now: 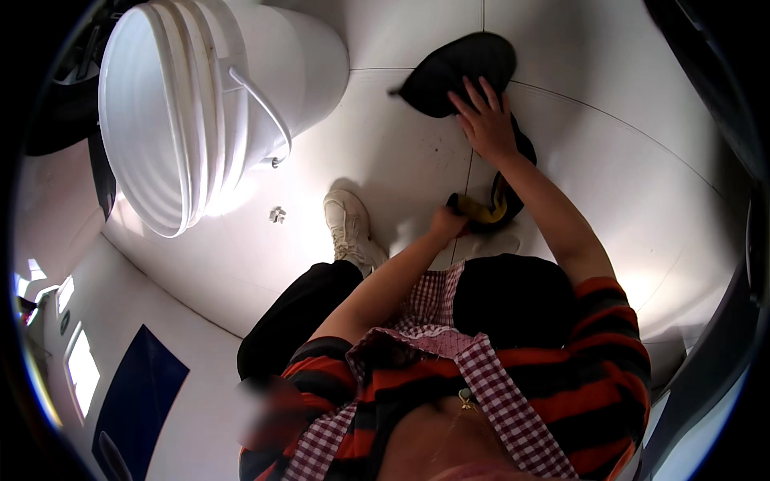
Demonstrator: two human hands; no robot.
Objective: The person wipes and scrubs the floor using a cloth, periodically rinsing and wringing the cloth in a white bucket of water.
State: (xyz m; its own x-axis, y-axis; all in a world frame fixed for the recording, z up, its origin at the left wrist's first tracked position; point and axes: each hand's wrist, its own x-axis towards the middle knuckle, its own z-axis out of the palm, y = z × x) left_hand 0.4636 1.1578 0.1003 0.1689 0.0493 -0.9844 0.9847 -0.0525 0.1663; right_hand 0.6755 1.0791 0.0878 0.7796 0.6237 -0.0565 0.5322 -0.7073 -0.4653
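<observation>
My left hand (448, 225) is closed around one end of a black and yellow fabric-like strip (478, 209) low over the floor, in front of my body. Farther out, my right hand (487, 129) lies with spread fingers on the near edge of a dark, leaf-shaped piece (460, 69) that looks like soft cloth and has a small pointed tip at its left. Black material runs behind my right wrist down to the strip; my forearm hides part of it, so whether it is all one piece I cannot tell.
A large white plastic bucket (295, 60) with a handle lies on its side at upper left. Small whitish scraps (277, 214) lie on the light tiled floor (397, 150) near my shoe (349, 225). A dark blue panel (141, 403) is at lower left, dark furniture-like edges at right.
</observation>
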